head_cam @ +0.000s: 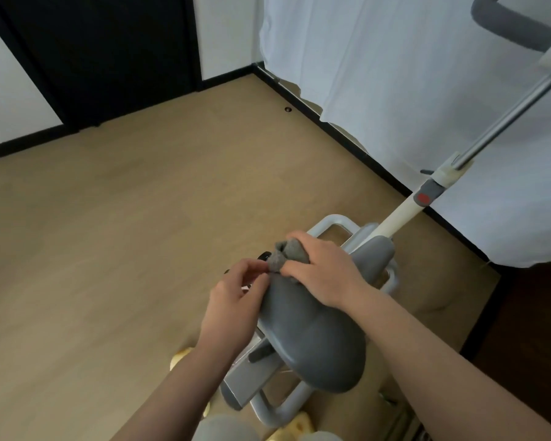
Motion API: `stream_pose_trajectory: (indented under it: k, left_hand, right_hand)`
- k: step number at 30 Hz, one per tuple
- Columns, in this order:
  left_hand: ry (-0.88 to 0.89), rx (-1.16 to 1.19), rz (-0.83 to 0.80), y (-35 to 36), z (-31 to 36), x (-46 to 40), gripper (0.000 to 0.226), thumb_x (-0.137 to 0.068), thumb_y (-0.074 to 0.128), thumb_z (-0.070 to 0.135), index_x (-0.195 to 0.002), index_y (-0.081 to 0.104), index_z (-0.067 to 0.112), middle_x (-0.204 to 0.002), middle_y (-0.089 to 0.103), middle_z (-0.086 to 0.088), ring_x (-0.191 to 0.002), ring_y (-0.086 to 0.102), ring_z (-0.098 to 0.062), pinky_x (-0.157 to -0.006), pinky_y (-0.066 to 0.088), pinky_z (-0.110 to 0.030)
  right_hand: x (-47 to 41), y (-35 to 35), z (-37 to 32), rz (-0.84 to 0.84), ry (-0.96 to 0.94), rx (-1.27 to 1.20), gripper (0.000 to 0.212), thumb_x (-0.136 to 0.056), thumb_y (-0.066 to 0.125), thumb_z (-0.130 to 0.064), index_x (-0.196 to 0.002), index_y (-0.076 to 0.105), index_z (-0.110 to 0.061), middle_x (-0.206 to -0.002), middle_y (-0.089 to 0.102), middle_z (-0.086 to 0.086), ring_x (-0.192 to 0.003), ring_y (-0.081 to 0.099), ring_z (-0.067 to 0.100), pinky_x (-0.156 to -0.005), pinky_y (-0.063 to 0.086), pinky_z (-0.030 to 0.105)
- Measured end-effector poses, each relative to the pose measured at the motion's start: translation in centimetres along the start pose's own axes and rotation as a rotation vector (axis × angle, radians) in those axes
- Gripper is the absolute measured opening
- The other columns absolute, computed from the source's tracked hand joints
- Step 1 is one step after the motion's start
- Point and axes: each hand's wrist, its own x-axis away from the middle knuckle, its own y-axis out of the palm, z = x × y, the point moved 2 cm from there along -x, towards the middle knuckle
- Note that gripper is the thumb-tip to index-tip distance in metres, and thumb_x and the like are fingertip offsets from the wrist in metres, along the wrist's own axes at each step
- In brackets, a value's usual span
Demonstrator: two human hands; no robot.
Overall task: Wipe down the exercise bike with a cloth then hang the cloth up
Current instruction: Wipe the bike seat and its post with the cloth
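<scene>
Your left hand [236, 291] pinches one corner of the cloth [282, 254], a bunched grey terry wad at the narrow front tip of the saddle [312, 332]. Your right hand [322, 268] curls over the cloth, pressing it onto the smooth, matte grey, pear-shaped saddle. A cream post [401, 214] and a brushed-metal tube [503, 119] rise toward the padded handlebar [506, 20].

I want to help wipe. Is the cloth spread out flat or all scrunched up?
Scrunched up. The small grey cloth is bunched under the right hand on the grey bike saddle.
</scene>
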Motion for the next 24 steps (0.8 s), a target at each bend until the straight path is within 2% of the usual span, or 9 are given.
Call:
stream_pose_trajectory:
  k: [4, 5, 8, 11, 13, 17, 19, 21, 24]
  left_hand:
    - [-0.078, 0.167, 0.088, -0.1, -0.4, -0.5, 0.012, -0.096, 0.052, 0.023, -0.088, 0.061, 0.023, -0.089, 0.070, 0.003, -0.090, 0.065, -0.017, -0.079, 0.051, -0.039]
    - [-0.098, 0.211, 0.089, -0.1, -0.4, -0.6, 0.013, -0.097, 0.050, 0.024, -0.089, 0.060, 0.021, -0.092, 0.070, 0.000, -0.092, 0.066, -0.020, -0.078, 0.052, -0.040]
    - [-0.135, 0.285, 0.107, -0.3, -0.5, -0.7, 0.018, -0.099, 0.046, 0.025, -0.092, 0.059, 0.014, -0.096, 0.067, -0.008, -0.092, 0.065, -0.025, -0.069, 0.051, -0.032]
    - [-0.176, 0.344, 0.138, -0.3, -0.5, -0.5, 0.019, -0.100, 0.045, 0.024, -0.094, 0.056, 0.009, -0.095, 0.065, -0.011, -0.089, 0.065, -0.027, -0.064, 0.049, -0.030]
    - [-0.177, 0.345, 0.137, -0.2, -0.5, -0.4, 0.020, -0.099, 0.045, 0.026, -0.095, 0.056, 0.010, -0.097, 0.066, -0.012, -0.092, 0.066, -0.028, -0.065, 0.051, -0.033]
    - [-0.113, 0.258, 0.195, -0.5, -0.4, 0.2, 0.024, -0.094, 0.046, 0.036, -0.091, 0.058, 0.016, -0.095, 0.064, -0.010, -0.092, 0.061, -0.030, -0.081, 0.053, -0.051]
    - [-0.101, 0.251, 0.179, -0.5, -0.1, 0.5, 0.016, -0.098, 0.047, 0.028, -0.094, 0.058, 0.017, -0.101, 0.064, -0.007, -0.092, 0.064, -0.025, -0.080, 0.054, -0.047]
    - [-0.083, 0.224, 0.148, -0.3, 0.2, 0.7, 0.010, -0.097, 0.049, 0.026, -0.097, 0.058, 0.022, -0.107, 0.063, -0.004, -0.092, 0.065, -0.019, -0.080, 0.055, -0.042]
    - [-0.042, 0.134, 0.119, -0.1, 0.5, 1.1, 0.009, -0.095, 0.052, 0.029, -0.097, 0.060, 0.031, -0.100, 0.065, 0.006, -0.091, 0.063, -0.013, -0.081, 0.053, -0.044]
  right_hand:
    - [-1.1, -0.7, -0.1, -0.086, 0.058, -0.111, 0.030, -0.067, 0.059, -0.037, -0.086, 0.058, -0.014, -0.079, 0.062, 0.003, -0.081, 0.057, 0.025, -0.074, 0.046, 0.045]
    - [-1.2, -0.7, -0.2, -0.078, 0.073, -0.099, 0.025, -0.069, 0.060, -0.036, -0.083, 0.057, -0.014, -0.077, 0.061, 0.002, -0.080, 0.056, 0.025, -0.073, 0.046, 0.044]
    - [-1.0, 0.6, -1.9, -0.145, -0.022, -0.110, 0.019, -0.068, 0.060, -0.033, -0.074, 0.052, -0.017, -0.068, 0.055, -0.003, -0.071, 0.051, 0.020, -0.064, 0.041, 0.038]
    - [-1.3, 0.9, -2.6, -0.208, -0.077, -0.126, 0.017, -0.064, 0.058, -0.035, -0.075, 0.056, -0.022, -0.069, 0.057, -0.004, -0.072, 0.053, 0.019, -0.065, 0.044, 0.040]
    - [-1.5, 0.8, -2.6, -0.167, -0.044, -0.138, 0.024, -0.061, 0.056, -0.037, -0.076, 0.057, -0.019, -0.067, 0.057, -0.003, -0.071, 0.053, 0.020, -0.068, 0.046, 0.044]
    - [-0.6, 1.4, -3.3, -0.273, -0.155, -0.138, 0.010, -0.063, 0.058, -0.032, -0.069, 0.052, -0.026, -0.062, 0.052, -0.008, -0.064, 0.048, 0.013, -0.061, 0.042, 0.036]
    - [-0.6, 0.8, -2.5, -0.221, -0.117, -0.162, 0.011, -0.065, 0.060, -0.034, -0.074, 0.056, -0.031, -0.070, 0.058, -0.009, -0.070, 0.053, 0.013, -0.069, 0.048, 0.040]
    - [-0.1, 0.6, -1.6, -0.071, -0.081, -0.132, 0.017, -0.071, 0.062, -0.038, -0.085, 0.059, -0.028, -0.078, 0.062, -0.008, -0.077, 0.057, 0.015, -0.076, 0.050, 0.044]
    - [1.9, 1.1, -1.2, -0.029, -0.176, -0.069, 0.024, -0.082, 0.060, -0.040, -0.104, 0.054, -0.034, -0.092, 0.060, -0.014, -0.085, 0.057, 0.010, -0.078, 0.051, 0.038]
